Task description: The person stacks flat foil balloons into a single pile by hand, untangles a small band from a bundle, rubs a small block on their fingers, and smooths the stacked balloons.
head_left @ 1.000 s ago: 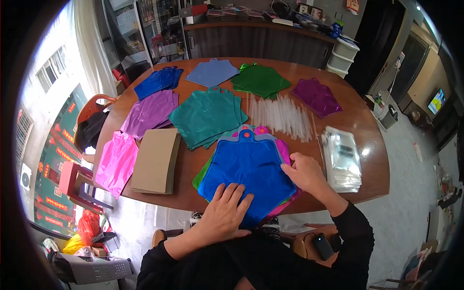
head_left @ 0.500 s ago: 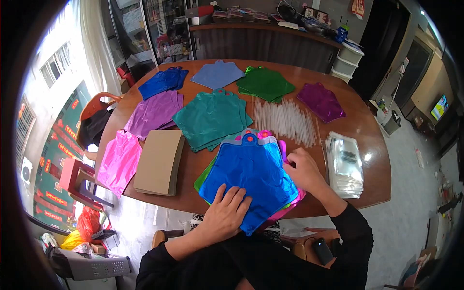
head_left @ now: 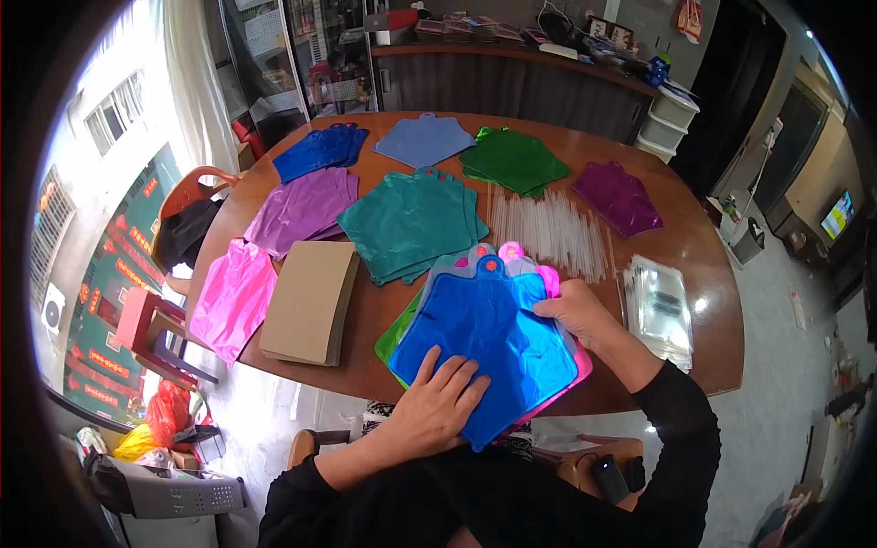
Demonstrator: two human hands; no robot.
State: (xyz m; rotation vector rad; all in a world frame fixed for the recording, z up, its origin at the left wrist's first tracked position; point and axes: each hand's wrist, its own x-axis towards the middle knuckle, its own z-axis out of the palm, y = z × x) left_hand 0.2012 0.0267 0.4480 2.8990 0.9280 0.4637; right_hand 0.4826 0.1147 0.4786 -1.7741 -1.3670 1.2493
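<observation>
On top of a stack near the table's front edge lies a shiny blue flat foil balloon (head_left: pixel 480 333), its tab with a red dot pointing away from me. My left hand (head_left: pixel 442 400) rests on its lower left with fingers spread. My right hand (head_left: pixel 585 315) pinches its upper right edge, thumb on top, and the foil there is creased. Beneath it, pink foil (head_left: pixel 548 279) shows along the top and right, and green foil (head_left: pixel 391 336) peeks out on the left. How many layers the right fingers hold is hidden.
Further foil piles lie around: teal (head_left: pixel 411 224), purple (head_left: pixel 301 210), pink (head_left: pixel 233 297), dark green (head_left: pixel 513 162) and magenta (head_left: pixel 617 196). A brown cardboard stack (head_left: pixel 306 301) stands left, white sticks (head_left: pixel 548 233) behind, clear plastic sleeves (head_left: pixel 660 310) right, all on the wooden table (head_left: pixel 713 274).
My right thumb has come over the blue foil's upper right edge and now grips it. The foil's right side is more creased and bent. The whole view has shifted slightly.
</observation>
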